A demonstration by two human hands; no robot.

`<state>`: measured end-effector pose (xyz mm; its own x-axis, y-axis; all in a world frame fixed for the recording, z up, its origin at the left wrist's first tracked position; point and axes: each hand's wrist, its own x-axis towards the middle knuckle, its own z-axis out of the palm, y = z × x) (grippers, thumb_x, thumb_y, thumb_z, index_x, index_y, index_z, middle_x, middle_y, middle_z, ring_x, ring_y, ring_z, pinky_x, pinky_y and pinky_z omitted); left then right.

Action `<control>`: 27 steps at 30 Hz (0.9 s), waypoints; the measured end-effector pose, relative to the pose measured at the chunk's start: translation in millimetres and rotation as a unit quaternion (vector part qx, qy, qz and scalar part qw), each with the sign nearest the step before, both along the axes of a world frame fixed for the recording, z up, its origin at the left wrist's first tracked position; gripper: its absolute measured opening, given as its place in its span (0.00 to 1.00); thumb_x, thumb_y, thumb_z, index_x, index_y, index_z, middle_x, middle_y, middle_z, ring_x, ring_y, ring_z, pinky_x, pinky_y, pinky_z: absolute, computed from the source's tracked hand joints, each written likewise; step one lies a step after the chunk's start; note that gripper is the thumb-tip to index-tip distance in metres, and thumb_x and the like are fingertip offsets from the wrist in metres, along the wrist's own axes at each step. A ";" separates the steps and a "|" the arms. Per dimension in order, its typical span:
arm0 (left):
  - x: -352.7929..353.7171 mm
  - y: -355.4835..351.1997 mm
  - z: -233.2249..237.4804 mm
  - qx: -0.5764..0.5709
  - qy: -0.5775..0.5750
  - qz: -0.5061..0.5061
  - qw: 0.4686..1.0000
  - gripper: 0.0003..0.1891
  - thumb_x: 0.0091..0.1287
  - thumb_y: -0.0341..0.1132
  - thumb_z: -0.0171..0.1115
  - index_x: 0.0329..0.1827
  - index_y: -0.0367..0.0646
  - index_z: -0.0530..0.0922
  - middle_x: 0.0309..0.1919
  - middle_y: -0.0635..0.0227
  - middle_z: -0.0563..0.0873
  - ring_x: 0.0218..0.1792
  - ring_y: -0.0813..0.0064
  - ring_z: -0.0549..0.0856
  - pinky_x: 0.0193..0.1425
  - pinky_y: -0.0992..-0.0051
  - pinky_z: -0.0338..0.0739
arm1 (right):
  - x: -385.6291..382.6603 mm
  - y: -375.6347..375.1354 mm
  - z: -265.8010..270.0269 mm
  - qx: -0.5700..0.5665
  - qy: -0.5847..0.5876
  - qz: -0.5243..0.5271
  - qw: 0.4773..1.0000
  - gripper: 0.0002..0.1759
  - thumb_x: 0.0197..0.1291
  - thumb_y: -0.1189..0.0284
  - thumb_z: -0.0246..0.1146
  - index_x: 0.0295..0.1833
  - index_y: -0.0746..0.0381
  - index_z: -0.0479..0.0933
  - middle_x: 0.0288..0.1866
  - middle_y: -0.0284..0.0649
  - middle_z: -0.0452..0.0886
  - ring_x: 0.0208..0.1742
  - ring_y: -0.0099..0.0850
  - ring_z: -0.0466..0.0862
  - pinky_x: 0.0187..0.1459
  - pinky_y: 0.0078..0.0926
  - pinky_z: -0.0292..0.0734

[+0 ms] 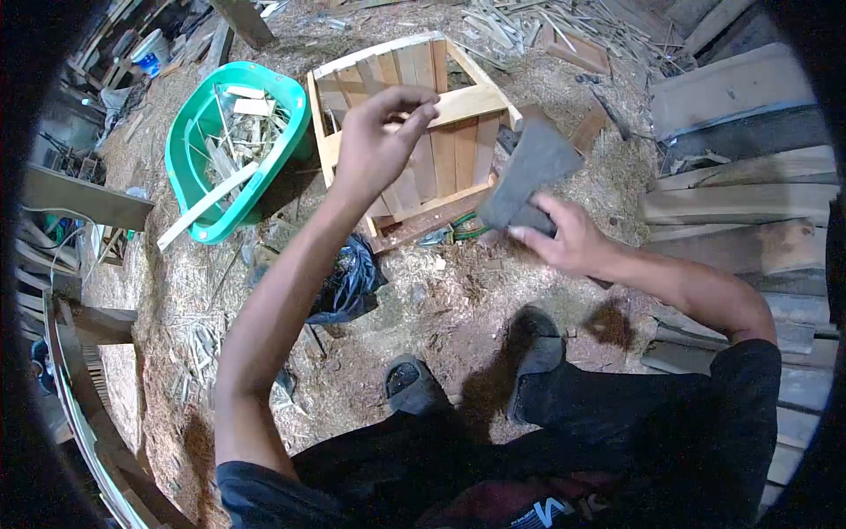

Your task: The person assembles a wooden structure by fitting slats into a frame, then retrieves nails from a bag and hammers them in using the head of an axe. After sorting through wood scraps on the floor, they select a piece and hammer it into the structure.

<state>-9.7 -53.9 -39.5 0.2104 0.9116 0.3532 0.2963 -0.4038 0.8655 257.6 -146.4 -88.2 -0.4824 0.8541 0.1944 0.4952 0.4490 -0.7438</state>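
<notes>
My right hand [571, 236] grips a hatchet [539, 163] close under its head, the broad grey blade turned upward and to the right. Raised above a slatted wooden frame [443, 163], my left hand [381, 132] has its thumb and index finger pinched together; whatever may be between them is too small to make out. The frame lies on the ground, its pale slats crossed by a light wooden crosspiece [471, 104]. The hatchet blade hides part of the frame's right side.
A green tub [181, 181] of wood scraps stands left of the frame, with a pale strip [207, 204] leaning over its rim. A dark plastic bag [352, 286] lies below the frame. Boards [731, 204] are stacked at the right. Sawdust and shavings cover the floor around my feet.
</notes>
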 end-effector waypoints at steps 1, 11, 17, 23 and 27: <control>5.2 10.6 1.6 -0.012 0.026 -0.006 1.000 0.13 0.65 0.35 0.64 0.49 0.36 0.82 0.39 0.63 0.88 0.42 0.78 0.84 0.48 0.78 0.78 | -3.2 8.6 14.7 0.112 -0.013 0.008 0.994 0.15 0.62 0.69 0.63 0.47 0.68 0.71 0.41 0.43 0.81 0.33 0.31 0.83 0.33 0.33 0.80; 74.8 93.1 -25.1 -0.267 -0.118 -0.070 0.954 0.10 0.63 0.33 0.67 0.40 0.34 0.85 0.26 0.69 0.84 0.26 0.84 0.77 0.28 0.83 0.69 | 4.6 107.5 18.7 -0.054 0.270 -0.161 0.948 0.16 0.65 0.66 0.61 0.49 0.66 0.69 0.31 0.36 0.79 0.24 0.21 0.78 0.24 0.20 0.74; 77.7 85.4 -25.2 -0.206 0.042 -0.034 0.977 0.10 0.63 0.34 0.67 0.42 0.37 0.86 0.18 0.76 0.78 0.18 0.87 0.71 0.21 0.81 0.62 | 13.0 117.7 2.4 -0.100 0.167 -0.166 0.967 0.12 0.67 0.68 0.60 0.47 0.64 0.68 0.32 0.33 0.75 0.25 0.19 0.77 0.24 0.19 0.74; 81.4 79.3 -22.0 -0.177 0.093 -0.011 0.980 0.11 0.62 0.36 0.68 0.43 0.39 0.86 0.18 0.74 0.78 0.19 0.85 0.73 0.21 0.81 0.65 | 14.8 115.3 1.7 -0.079 0.187 -0.138 0.969 0.13 0.65 0.67 0.61 0.43 0.67 0.69 0.29 0.36 0.78 0.23 0.21 0.79 0.24 0.21 0.75; 84.6 82.6 -31.6 -0.121 0.113 -0.022 0.986 0.13 0.62 0.39 0.68 0.43 0.38 0.86 0.19 0.73 0.79 0.20 0.84 0.76 0.24 0.79 0.71 | 16.2 112.9 -0.5 -0.078 0.204 -0.141 0.966 0.14 0.64 0.67 0.62 0.40 0.68 0.70 0.27 0.38 0.79 0.22 0.22 0.80 0.22 0.23 0.76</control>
<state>74.9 28.6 -71.1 0.3005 0.9515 0.0664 0.4798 -0.2110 0.8516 273.9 -33.5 -88.7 -0.1364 0.9746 0.1774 0.2337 0.2057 -0.9503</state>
